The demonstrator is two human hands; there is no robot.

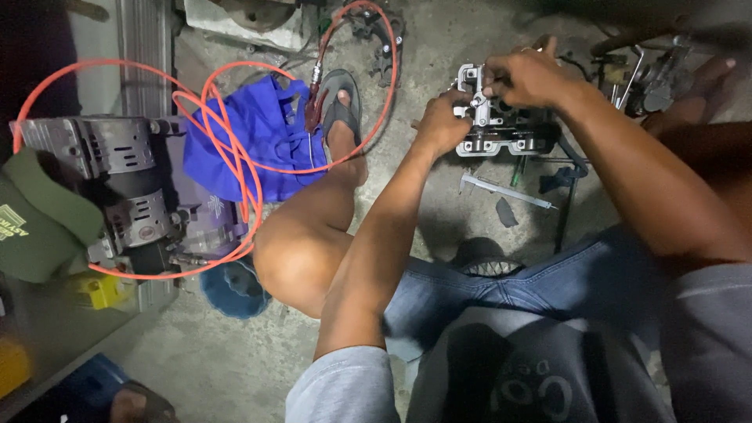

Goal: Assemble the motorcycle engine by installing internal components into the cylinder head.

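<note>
We had the cylinder head (pixel 501 117) on the concrete floor (pixel 423 47) before us, left hand (pixel 441 124) gripping its side. Our right hand (pixel 526 77) pinched something at its top, probably a small fitting. The caliper (pixel 505 190) lay unused nearby.

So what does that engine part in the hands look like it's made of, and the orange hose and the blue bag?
Engine part: probably cast aluminium, dull silver-grey with machined faces. Hose: looks like flexible plastic or rubber, glossy orange, lying in loose coils. Bag: seemingly woven or non-woven fabric, matte blue, crumpled into soft folds.
</note>
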